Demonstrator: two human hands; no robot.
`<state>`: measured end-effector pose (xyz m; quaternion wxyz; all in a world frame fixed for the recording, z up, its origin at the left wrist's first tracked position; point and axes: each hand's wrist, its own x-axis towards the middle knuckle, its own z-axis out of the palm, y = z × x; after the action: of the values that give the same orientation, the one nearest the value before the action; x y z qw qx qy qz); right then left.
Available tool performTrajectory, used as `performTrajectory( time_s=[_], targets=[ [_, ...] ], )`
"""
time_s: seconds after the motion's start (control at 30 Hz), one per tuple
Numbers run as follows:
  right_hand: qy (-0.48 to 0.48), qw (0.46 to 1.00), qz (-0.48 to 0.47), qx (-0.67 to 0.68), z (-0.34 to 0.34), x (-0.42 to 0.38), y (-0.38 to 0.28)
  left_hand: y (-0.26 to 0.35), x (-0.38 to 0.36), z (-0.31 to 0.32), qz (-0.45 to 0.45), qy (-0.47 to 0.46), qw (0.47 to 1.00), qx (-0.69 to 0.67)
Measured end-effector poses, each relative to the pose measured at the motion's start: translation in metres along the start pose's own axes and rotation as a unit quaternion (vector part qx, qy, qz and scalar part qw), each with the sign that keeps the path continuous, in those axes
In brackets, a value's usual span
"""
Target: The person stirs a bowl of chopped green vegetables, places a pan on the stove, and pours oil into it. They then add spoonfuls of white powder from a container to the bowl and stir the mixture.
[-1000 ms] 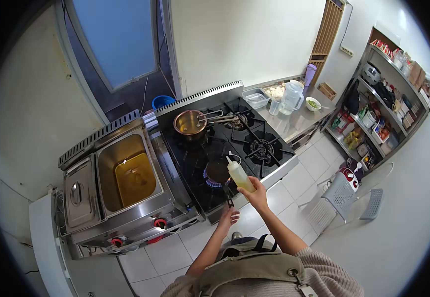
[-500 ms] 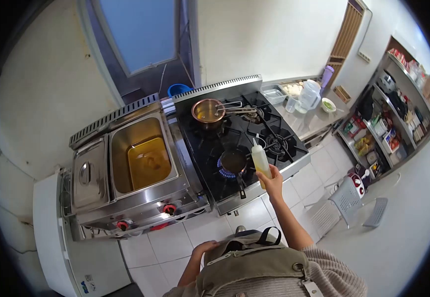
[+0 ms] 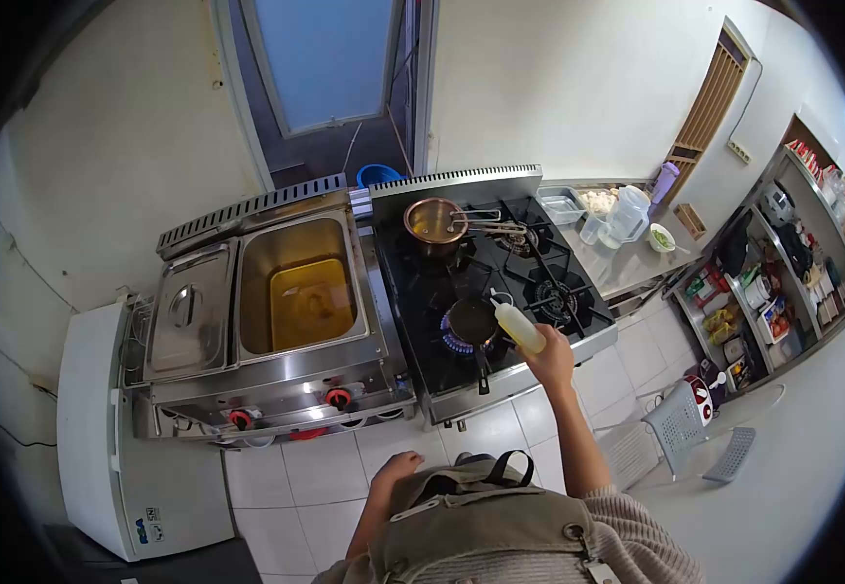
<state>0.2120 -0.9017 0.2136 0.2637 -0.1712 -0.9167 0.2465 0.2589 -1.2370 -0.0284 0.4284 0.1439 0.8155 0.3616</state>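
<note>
My right hand is wrapped round a clear squeeze bottle of yellowish liquid. The bottle tilts, its nozzle pointing up and left beside a small dark pan. Blue flame shows under the pan's left edge, on the front burner of the black stove. My left hand hangs low by the bag at my front, away from the stove; its fingers look curled together, and what they hold, if anything, is hidden. A copper-coloured pot stands on the back left burner.
Left of the stove are a basin of amber liquid and a lidded steel tray. The right counter bears a plastic jug, a clear tray and a white bowl. Beyond stand shelves and a grey chair.
The bottle has gone from nearly upright to tilted, its nozzle closer to the pan. My left hand sits lower and farther left. The whole view has shifted slightly.
</note>
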Motion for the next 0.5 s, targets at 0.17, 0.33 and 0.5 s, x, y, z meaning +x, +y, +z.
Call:
performTrajectory(
  time_s=[0.17, 0.33, 0.5],
  targets=[
    [-0.072, 0.981, -0.013, -0.178, -0.003, 0.004, -0.001, -0.049, -0.021, 0.003, -0.001, 0.050, 0.998, 0.033],
    [-0.088, 0.970, -0.014, -0.225, 0.005, 0.008, -0.003, -0.082, -0.051, -0.002, -0.051, 0.018, 0.996, 0.078],
    [-0.098, 0.959, -0.023, -0.265, -0.004, 0.017, -0.018, -0.105, -0.068, 0.003, -0.055, 0.040, 0.996, 0.060]
  ],
)
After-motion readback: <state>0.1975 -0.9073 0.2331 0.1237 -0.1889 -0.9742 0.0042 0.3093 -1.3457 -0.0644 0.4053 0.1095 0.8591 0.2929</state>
